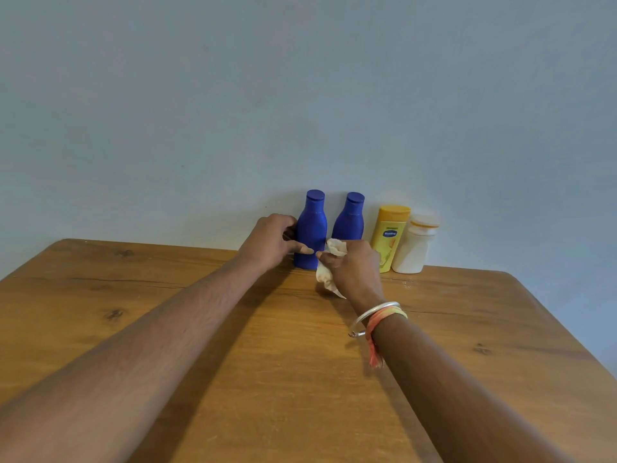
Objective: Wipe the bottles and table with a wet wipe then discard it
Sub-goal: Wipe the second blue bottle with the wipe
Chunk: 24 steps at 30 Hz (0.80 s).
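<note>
From the head view, the leftmost blue bottle (312, 228) heads a row against the wall (300, 95) at the twelve-to-one-o'clock edge of the grained wooden bench (233, 362). The left hand (272, 242) curls round its smooth plastic body, and the right hand (350, 265), at its five o'clock, clutches the crumpled off-white wet wipe (324, 279) in closed fingers beside its base. I judge the wiping is at this first bottle, leaving the second blue bottle (349, 218), the flat-sided yellow bottle (390, 235), the squat white bottle (414, 248), the bench and the discarding.

- Along the table's (200, 329) far edge I see a row: leftmost bottle (312, 228), second bottle (349, 218), third bottle (390, 235), rightmost bottle (414, 252).
- The right hand (352, 267) holds the wipe (325, 279) before the second bottle.
- The left hand (270, 242) grips the leftmost bottle's left side.
</note>
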### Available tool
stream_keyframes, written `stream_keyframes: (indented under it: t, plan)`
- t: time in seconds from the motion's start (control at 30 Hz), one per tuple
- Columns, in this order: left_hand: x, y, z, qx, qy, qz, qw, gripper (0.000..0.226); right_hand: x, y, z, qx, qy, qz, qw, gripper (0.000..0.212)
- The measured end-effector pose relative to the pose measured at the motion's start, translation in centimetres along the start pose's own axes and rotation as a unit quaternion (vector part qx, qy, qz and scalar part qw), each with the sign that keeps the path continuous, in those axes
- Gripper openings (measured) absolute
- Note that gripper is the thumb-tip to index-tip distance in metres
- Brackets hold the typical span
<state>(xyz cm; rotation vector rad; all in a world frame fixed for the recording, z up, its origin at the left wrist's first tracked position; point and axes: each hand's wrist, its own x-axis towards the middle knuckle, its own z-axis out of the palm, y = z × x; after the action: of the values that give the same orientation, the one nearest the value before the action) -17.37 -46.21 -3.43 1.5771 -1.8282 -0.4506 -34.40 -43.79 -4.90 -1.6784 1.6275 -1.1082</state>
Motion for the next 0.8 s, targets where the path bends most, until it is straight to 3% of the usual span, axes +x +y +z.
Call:
stream_keyframes:
  t: [0.53,0.67,0.8]
  plan:
    - [-1.7,0.4,-0.5,0.039,0.031,-0.034,0.998,0.048,-0.7,-0.9,-1.3,-0.003,0.001,0.015,1.0,0.034]
    - [-3.7,0.5,-1.4,0.031,0.049,-0.047,0.997,0.052,-2.2,-2.4,-2.7,0.013,0.004,0.016,1.0,0.05]
    - [-7.0,1.6,-2.7,0.013,0.05,-0.045,0.998,0.042,-4.3,-3.8,-4.0,-0.005,-0.01,0.004,1.0,0.035]
